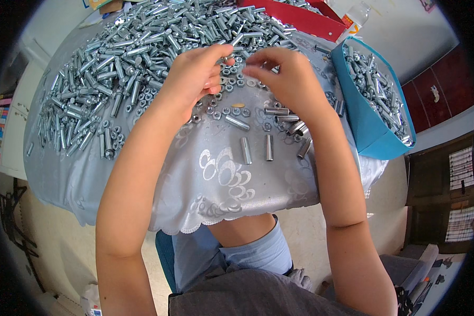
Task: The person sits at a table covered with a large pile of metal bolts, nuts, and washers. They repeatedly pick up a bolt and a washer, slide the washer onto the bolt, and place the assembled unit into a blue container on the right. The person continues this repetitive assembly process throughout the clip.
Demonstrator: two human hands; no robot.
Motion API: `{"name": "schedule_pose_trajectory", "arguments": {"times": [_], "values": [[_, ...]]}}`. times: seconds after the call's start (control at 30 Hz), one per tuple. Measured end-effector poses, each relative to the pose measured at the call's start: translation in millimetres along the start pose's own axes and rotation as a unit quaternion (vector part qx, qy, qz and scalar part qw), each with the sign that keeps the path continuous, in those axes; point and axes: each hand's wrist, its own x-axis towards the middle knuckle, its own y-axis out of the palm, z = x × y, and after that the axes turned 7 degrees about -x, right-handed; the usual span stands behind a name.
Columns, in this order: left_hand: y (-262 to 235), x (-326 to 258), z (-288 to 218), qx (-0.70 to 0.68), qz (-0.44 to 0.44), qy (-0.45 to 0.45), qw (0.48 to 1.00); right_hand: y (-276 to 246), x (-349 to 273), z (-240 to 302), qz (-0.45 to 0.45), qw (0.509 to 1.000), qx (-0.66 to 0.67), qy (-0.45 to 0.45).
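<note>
My left hand (192,79) is raised over the near side of a large heap of metal anchor bolts (158,47). Its thumb and index finger pinch a small shiny metal piece, mostly hidden by the fingers. Just to the right hovers my right hand (289,73), its fingers curved and the thumb apart from them, with nothing visible in between. Below and between the hands, loose hex nuts (240,82) are scattered on the cloth. Several plain metal sleeves (269,148) lie closer to me, some bunched under my right wrist.
A silvery patterned tablecloth (224,200) covers the round table. At the right edge stands a blue fabric bin (366,126) full of bolts. Behind it are a red box (305,21) with more metal parts and a clear plastic bottle (356,18).
</note>
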Motion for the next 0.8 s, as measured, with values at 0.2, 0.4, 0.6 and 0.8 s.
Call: {"name": "schedule_pose_trajectory", "arguments": {"times": [0.2,0.4,0.6,0.8], "values": [[-1,2,3,-0.008,0.009,0.016,1.0,6,3,6,-0.017,0.947,0.322,-0.005],[-2,0,-1,-0.016,0.019,-0.004,1.0,8,2,12,-0.016,0.937,0.35,0.008],[-4,0,-1,-0.039,0.065,-0.035,0.996,7,1,13,-0.013,0.93,0.366,0.019],[-3,2,3,0.062,-0.02,0.009,0.998,7,-1,16,-0.013,0.933,0.36,0.02]]}}
